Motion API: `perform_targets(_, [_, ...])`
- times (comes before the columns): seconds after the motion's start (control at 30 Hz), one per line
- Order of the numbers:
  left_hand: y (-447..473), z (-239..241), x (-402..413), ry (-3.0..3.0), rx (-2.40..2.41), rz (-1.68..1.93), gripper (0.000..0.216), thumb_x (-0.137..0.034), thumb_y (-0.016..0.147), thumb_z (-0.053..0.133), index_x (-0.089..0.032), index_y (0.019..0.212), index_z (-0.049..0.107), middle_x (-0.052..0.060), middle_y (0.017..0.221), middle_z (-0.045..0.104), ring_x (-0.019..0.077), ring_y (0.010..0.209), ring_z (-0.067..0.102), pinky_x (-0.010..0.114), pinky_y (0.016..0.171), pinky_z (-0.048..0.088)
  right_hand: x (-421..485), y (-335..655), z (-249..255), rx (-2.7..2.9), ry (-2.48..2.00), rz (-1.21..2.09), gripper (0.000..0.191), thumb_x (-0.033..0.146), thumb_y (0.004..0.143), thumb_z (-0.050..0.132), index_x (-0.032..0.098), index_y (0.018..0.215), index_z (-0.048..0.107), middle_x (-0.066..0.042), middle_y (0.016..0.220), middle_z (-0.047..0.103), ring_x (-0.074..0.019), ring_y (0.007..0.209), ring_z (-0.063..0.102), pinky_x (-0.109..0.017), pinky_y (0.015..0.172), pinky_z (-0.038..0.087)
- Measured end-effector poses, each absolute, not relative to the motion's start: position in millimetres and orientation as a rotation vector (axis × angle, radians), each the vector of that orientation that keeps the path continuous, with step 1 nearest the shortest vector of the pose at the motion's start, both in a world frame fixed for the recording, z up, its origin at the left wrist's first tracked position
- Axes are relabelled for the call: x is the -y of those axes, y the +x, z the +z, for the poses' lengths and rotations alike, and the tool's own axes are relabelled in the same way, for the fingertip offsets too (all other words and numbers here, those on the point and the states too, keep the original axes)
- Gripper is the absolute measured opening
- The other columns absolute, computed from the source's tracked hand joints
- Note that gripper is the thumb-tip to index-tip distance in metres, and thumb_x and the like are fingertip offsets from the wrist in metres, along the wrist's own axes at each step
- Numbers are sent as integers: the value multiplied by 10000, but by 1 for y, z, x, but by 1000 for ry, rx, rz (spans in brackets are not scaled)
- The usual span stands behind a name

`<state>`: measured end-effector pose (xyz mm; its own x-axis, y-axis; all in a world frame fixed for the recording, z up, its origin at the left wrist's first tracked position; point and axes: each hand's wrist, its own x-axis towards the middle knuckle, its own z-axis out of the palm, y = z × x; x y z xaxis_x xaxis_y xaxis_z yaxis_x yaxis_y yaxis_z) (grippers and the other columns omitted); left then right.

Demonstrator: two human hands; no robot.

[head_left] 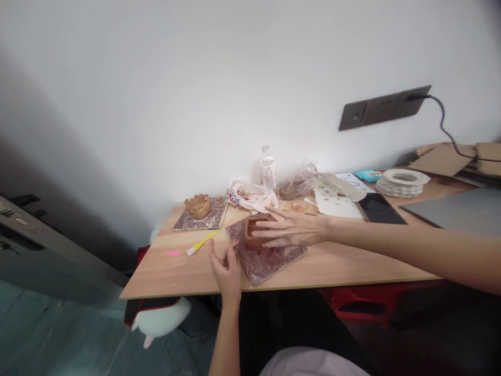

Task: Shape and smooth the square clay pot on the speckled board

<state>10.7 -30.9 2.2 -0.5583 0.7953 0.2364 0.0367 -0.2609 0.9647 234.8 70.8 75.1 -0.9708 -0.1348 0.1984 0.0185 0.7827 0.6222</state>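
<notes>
A small square brown clay box (250,235) with raised walls sits on a dark speckled board (260,263) near the table's front edge. My right hand (291,230) reaches in from the right, its fingers stretched out and spread over the box's opening. Those fingers hide the right side of the box; whether they touch the clay I cannot tell. To the left of the box is my left hand (226,266), by the board's left edge, thumb and fingers apart with nothing between them. A yellow brush (202,243) with pale bristles lies just beyond it.
A notched clay bowl (198,206) stands on a second board (182,222) at the back left. Along the wall are a plastic bottle (267,169), a plastic bag (250,197), a phone (381,209) and a white textured ring-shaped pot (403,184). A pink strip (174,254) lies left.
</notes>
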Motion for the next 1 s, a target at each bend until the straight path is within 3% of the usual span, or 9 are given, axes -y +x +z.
perform_targets(0.2, [11,4,32,1031,-1476,1873,732,-420,906,568,-130,1492,238,134,995,760,225,1020,722,412,1006,506,-75,271,72,2718,88,-822,438,261,916,547,284,1353,552,-36,1519,442,-241,1454,280,-566,1175,244])
perform_targets(0.3, [11,3,32,1046,-1461,1881,721,-406,913,559,-125,1492,232,129,980,762,221,1010,726,414,1007,506,-101,297,61,2595,-402,-599,447,201,930,472,223,1368,558,-137,1424,516,-293,1349,416,-586,1068,362])
perform_targets(0.4, [10,2,31,1052,-1473,1887,708,-408,910,563,-135,1484,253,122,973,762,226,1007,728,422,1006,510,-130,322,42,2587,-889,-394,400,175,912,453,199,1243,678,-186,1292,577,-324,1170,540,-527,916,473])
perform_targets(0.63, [10,2,31,1034,-1486,1892,703,-406,909,565,-134,1479,258,120,958,762,229,1003,730,419,1008,512,-163,341,13,2674,-1277,-219,376,426,932,481,319,1214,706,-160,1225,594,-349,1160,508,-499,860,476])
perform_targets(1.0, [11,3,32,1026,-1481,1887,729,-402,906,565,-123,1495,237,121,956,763,224,996,730,405,999,514,-170,338,5,2701,-1308,-175,350,397,934,475,335,1177,719,-168,1311,561,-379,1241,475,-610,934,406])
